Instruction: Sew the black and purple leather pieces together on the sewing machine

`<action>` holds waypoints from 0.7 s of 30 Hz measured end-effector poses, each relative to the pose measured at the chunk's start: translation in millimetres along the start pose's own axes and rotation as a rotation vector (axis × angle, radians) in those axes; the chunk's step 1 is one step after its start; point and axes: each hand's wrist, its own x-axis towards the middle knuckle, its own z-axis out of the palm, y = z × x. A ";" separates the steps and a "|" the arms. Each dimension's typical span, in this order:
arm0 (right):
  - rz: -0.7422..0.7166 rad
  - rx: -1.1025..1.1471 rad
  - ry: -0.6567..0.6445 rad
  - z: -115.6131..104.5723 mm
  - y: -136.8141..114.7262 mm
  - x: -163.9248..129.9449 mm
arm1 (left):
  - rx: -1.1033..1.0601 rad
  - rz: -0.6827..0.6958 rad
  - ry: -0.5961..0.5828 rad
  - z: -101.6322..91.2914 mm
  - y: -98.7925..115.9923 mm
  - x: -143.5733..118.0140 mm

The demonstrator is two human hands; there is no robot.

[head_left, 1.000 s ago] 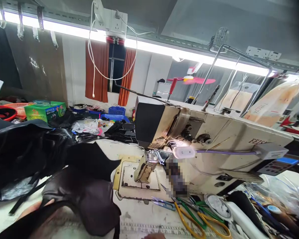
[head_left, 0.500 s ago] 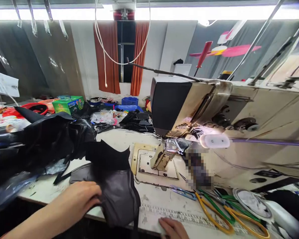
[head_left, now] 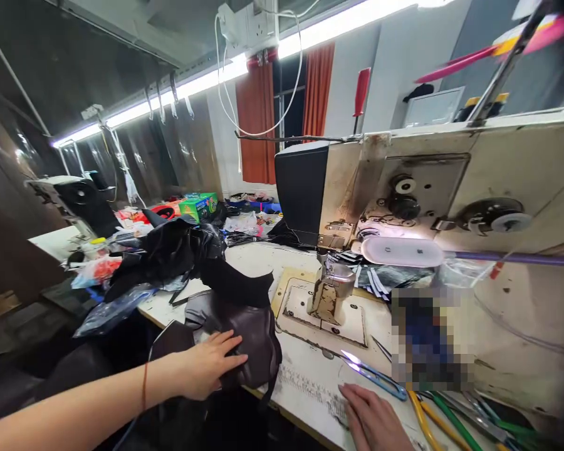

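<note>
A dark brown-black leather piece lies at the table's front edge, partly hanging over it. Spread across its left part is my left hand, palm down, with fingers apart. Behind it, a matte black cut piece with a curved edge adjoins the leather. My right hand rests on the white table with its fingers stretched out and nothing in it. Near its fingertips are printed ruler marks and blue thread snips. The sewing machine's post stands just beyond the leather.
A large sewing machine head overhangs the right side, with an oblong lamp below it. Yellow-handled scissors and green-handled ones lie at the lower right. Black material is heaped at the left; a green box stands behind.
The view has swung left and tilted. My left hand has moved from the leather's left edge onto its surface, its fingers now spread. More of my right hand shows, still on the table.
</note>
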 end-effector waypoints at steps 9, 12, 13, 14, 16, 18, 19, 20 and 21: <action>-0.074 0.234 -0.152 44.4 -83.0 65.3 | -0.270 0.110 0.555 58.4 35.9 43.2; -0.117 0.254 -0.212 42.3 -75.1 61.9 | -0.399 0.234 0.662 74.4 17.8 40.0; -0.110 0.262 -0.217 39.9 -72.8 61.5 | -0.446 0.260 0.693 77.3 13.0 39.4; -0.098 0.264 -0.216 37.2 -71.6 62.2 | -0.492 0.276 0.719 79.1 9.5 39.3; -0.077 0.242 -0.217 31.7 -72.5 66.6 | -0.586 0.286 0.754 79.8 5.9 40.5; -0.071 0.186 -0.234 27.1 -76.6 74.7 | -0.690 0.261 0.769 77.9 4.4 42.5; -0.077 0.149 -0.240 25.3 -79.0 79.5 | -0.748 0.233 0.775 76.6 3.4 43.8; -0.096 0.114 -0.245 23.9 -81.2 84.6 | -0.808 0.196 0.783 75.4 2.0 45.3; -0.135 0.085 -0.245 22.9 -83.2 89.6 | -0.868 0.154 0.791 74.3 0.2 46.9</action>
